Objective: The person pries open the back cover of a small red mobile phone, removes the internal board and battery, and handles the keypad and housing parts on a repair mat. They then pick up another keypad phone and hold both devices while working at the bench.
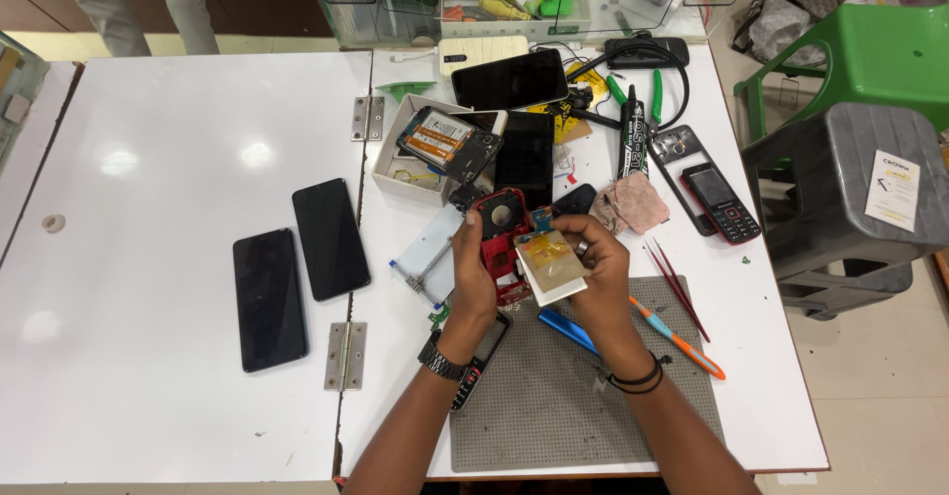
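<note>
My left hand [472, 275] grips a red opened phone body [502, 226] above the grey work mat [554, 406]. My right hand [596, 268] holds the phone's small display module [550, 266], its yellowish back facing up, still joined to the red body by a flex strip. Both hands are close together at the mat's far edge. A blue tool [565, 329] lies on the mat under my right wrist.
Two black smartphones [297, 268] lie on the left of the white table. A white box [415, 164] with an opened phone, a black screen [524, 154], a glue tube [629, 134], a red keypad phone [724, 203], an orange-blue screwdriver [677, 337], green pliers. Green and grey stools [850, 159] at right.
</note>
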